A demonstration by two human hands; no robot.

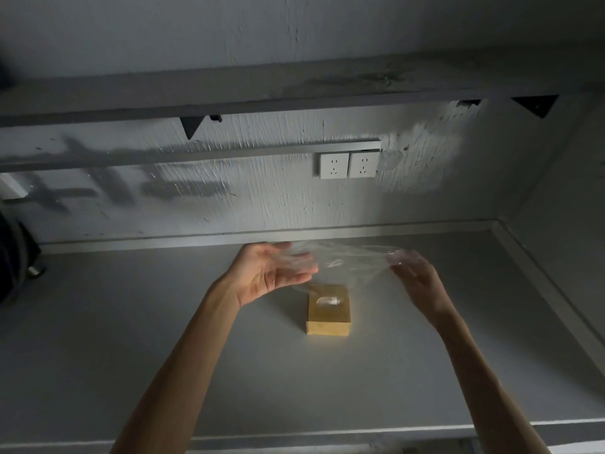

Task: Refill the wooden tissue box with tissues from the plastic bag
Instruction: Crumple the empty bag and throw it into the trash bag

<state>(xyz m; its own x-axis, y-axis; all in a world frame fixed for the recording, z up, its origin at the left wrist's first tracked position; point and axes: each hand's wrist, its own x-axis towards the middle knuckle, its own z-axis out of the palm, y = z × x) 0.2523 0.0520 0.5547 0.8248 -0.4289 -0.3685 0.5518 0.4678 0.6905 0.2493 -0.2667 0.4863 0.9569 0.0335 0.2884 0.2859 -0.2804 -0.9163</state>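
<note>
A small wooden tissue box (329, 317) stands on the grey desk (131, 322), with a white tissue showing in the oval slot on its top. Above and behind the box, a clear plastic bag (350, 260) is stretched between both hands and looks empty. My left hand (271, 273) is palm up, its fingers inside or under the bag's left end. My right hand (414, 276) pinches the bag's right end. Both hands hover a little above the desk, apart from the box.
Two white wall sockets (348, 164) sit on the textured wall behind the desk. A grey shelf (262, 90) on black brackets runs above. A dark object (16, 260) stands at the desk's left edge. The desk's front edge (327, 432) is near me.
</note>
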